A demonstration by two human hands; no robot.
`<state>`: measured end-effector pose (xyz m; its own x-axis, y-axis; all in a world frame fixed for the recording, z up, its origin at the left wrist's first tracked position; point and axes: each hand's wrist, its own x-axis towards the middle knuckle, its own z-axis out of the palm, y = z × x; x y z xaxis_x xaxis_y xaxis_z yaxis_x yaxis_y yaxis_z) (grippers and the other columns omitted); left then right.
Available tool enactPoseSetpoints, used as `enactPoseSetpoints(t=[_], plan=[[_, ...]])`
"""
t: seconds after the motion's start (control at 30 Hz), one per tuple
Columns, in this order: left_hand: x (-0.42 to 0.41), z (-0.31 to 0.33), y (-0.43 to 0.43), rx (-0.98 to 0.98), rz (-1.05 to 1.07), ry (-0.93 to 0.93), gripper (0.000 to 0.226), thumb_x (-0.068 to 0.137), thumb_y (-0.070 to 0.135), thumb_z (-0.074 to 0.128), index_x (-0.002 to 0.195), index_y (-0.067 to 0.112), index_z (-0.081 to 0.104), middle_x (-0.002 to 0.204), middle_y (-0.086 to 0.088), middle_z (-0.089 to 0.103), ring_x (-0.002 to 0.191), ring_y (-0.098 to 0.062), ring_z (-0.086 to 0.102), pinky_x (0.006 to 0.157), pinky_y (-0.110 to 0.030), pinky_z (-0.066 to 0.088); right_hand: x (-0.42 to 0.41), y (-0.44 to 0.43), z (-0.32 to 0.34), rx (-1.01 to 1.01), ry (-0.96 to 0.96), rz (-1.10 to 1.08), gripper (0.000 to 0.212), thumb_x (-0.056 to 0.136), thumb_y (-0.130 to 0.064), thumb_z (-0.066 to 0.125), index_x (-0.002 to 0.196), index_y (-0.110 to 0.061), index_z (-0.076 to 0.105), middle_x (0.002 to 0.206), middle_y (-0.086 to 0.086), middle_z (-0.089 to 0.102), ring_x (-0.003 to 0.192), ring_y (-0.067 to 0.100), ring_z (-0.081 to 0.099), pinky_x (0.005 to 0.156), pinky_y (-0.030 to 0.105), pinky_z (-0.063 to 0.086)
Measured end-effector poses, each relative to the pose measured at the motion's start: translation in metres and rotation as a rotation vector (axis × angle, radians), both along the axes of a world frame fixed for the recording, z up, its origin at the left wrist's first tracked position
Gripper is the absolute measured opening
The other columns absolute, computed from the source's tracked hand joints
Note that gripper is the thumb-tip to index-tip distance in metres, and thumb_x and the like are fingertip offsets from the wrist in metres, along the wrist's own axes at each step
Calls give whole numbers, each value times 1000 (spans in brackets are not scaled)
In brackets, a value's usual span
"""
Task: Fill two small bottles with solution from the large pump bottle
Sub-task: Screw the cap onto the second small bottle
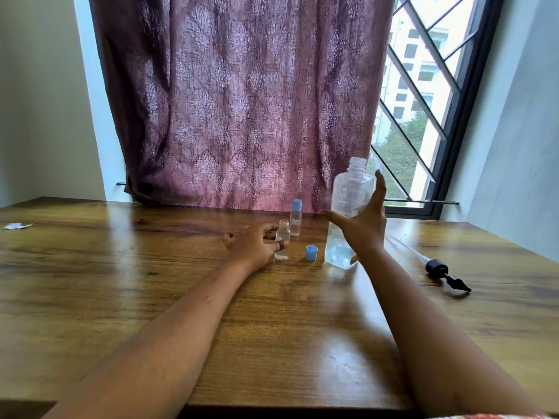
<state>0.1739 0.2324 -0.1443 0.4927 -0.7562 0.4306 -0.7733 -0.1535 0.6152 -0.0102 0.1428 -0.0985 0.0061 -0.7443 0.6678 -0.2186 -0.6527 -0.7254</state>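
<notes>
Home room: wooden table, patterned curtain, grilled window.

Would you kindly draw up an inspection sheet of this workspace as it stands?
Surface: wooden table, glossy, with window glare.
Job's things: large bottle upright, pump removed, neck open, liquid in its lower part; pump head with its tube lying on the table to the right; open small bottle upright, a little liquid inside; capped small bottle behind it; loose blue cap on the table between the open small bottle and the large bottle.
Clutter: small scrap near the far left edge.
Hands: left hand at the open small bottle, fingers touching it; right hand open, spread against the large bottle.
Cables: nothing seen.
Surroundings: purple curtain, barred window, pale walls.
</notes>
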Motion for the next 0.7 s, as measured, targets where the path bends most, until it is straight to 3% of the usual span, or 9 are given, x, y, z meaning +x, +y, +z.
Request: enactPoseSetpoints(t=[0.07, 0.13, 0.2, 0.27, 0.37, 0.47, 0.53, 0.6, 0.7], plan=[[-1, 0, 0, -1, -2, 3, 50, 76, 58, 64, 121, 37, 57, 116, 14, 67, 119, -13, 51, 102, -47, 19, -2, -4, -2, 38, -40, 32, 112, 58, -22, 87, 142, -37, 15, 140, 6, 48, 116, 26, 56, 86, 23, 37], [-1, 1, 1, -3, -4, 7, 48, 78, 58, 63, 120, 37, 57, 115, 14, 67, 119, -13, 51, 101, -46, 19, -3, -6, -3, 68, -48, 83, 108, 60, -19, 86, 140, -37, 16, 137, 6, 51, 113, 24, 58, 84, 22, 37], [-1, 1, 1, 1, -5, 5, 47, 78, 58, 62, 120, 37, 57, 114, 14, 67, 119, -13, 51, 102, -47, 19, -5, -5, -2, 95, -64, 151, 109, 61, -14, 85, 140, -37, 15, 140, 7, 47, 117, 26, 55, 92, 29, 41], [-1, 0, 1, -2, -10, 12, 45, 79, 58, 61, 119, 38, 58, 114, 14, 67, 121, -14, 50, 105, -51, 17, -4, -1, 1, 47, -69, 122, 113, 59, -11, 85, 143, -33, 13, 146, 10, 35, 129, 27, 42, 107, 42, 36], [-1, 0, 1, -13, -18, 24, 44, 79, 57, 61, 117, 37, 60, 114, 13, 67, 122, -15, 50, 107, -54, 16, -1, 15, 10, -211, -6, -149, 104, 60, -24, 81, 145, -24, 22, 146, 13, 28, 137, 30, 26, 111, 45, 20], [-2, 1, 2, -14, -11, 15, 43, 79, 58, 61, 116, 36, 59, 112, 13, 68, 120, -14, 50, 106, -53, 17, 9, 31, 16, -592, 185, -326, 71, 69, -37, 65, 134, -26, 38, 135, 8, 45, 126, 25, 39, 100, 33, 27], [-3, 1, 2, -13, -11, 7, 44, 78, 59, 61, 116, 35, 59, 112, 13, 68, 119, -14, 51, 106, -52, 18, 23, 38, 14, -684, 257, -210, 44, 77, -23, 61, 119, -22, 50, 114, 5, 58, 102, 19, 53, 81, 18, 33], [-3, 2, 2, -12, -25, 20, 45, 78, 58, 62, 114, 32, 58, 112, 10, 68, 117, -15, 53, 107, -52, 19, 34, 41, 7, -554, 292, 45, 22, 83, -5, 56, 103, -13, 58, 95, 7, 64, 79, 16, 59, 68, 5, 34], [-2, 2, 2, -8, -52, 59, 47, 76, 57, 65, 112, 28, 56, 112, 7, 69, 116, -16, 55, 108, -52, 22, 37, 34, -5, -263, 496, 161, 23, 83, 2, 51, 97, -8, 65, 94, 11, 69, 85, 23, 65, 72, 16, 44]])
